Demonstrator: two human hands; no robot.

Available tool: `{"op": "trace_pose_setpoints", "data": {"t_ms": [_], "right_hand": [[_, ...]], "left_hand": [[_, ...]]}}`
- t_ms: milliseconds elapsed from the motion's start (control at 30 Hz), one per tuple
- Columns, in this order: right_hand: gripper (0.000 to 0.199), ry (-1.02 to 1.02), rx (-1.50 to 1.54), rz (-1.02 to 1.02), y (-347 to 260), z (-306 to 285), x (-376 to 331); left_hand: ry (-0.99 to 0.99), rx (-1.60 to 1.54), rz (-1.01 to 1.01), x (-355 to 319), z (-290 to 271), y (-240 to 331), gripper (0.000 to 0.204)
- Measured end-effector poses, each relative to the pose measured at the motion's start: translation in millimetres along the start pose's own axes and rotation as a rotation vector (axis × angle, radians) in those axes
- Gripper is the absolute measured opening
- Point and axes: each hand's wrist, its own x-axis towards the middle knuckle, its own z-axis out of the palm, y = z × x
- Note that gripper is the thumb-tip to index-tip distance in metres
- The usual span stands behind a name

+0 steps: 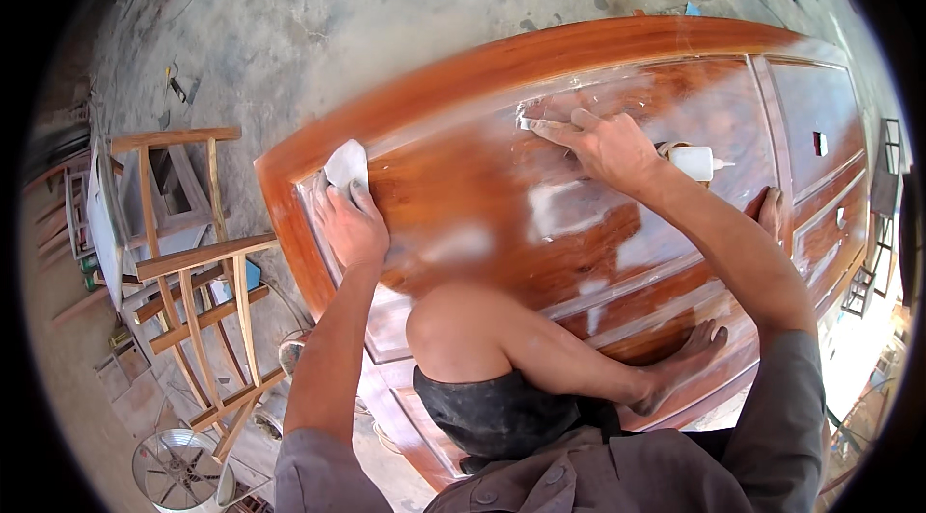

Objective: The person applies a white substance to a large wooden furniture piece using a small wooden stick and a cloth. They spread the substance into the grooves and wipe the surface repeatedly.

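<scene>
A large reddish-brown wooden panel with raised mouldings and pale whitish patches lies beneath me. Near its left end, my left hand grips a flat white piece, perhaps a pad or folded sheet, between thumb and fingers. Farther over, my right hand reaches across the panel with its fingers extended and pressed down. At the fingertips is a small whitish piece, too small to name, beside pale smears. A white bottle with a thin nozzle lies by my right wrist, against a round brownish object.
My bent leg and bare foot rest on the panel. Wooden frames stand on the left beside a wheel-like metal thing. Grey concrete floor extends beyond the panel. A square hole pierces its right part.
</scene>
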Motion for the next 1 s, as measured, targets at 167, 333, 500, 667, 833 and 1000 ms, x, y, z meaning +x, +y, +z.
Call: {"op": "trace_pose_setpoints", "data": {"t_ms": [167, 333, 500, 667, 833, 1000], "right_hand": [[0.067, -0.031, 0.058, 0.039, -4, 4, -4], [0.065, -0.011, 0.055, -0.010, -3, 0, -1], [0.062, -0.056, 0.100, 0.074, -17, 3, 3], [0.065, -0.002, 0.068, 0.075, 2, -4, -10], [0.063, -0.001, 0.038, 0.145, 7, 3, -8], [0.062, -0.022, 0.022, 0.120, 23, -7, -2]], "left_hand": [[-0.023, -0.011, -0.006, 0, -5, 1, 0.041], [-0.034, -0.008, 0.000, 2, -5, -1, 0.041], [-0.021, -0.013, -0.026, 3, -4, 6, 0.041], [-0.124, -0.006, -0.066, 4, -8, 2, 0.047], [-0.185, -0.012, -0.103, 5, -10, 7, 0.048], [-0.164, 0.010, -0.095, 4, -10, 1, 0.050]]}}
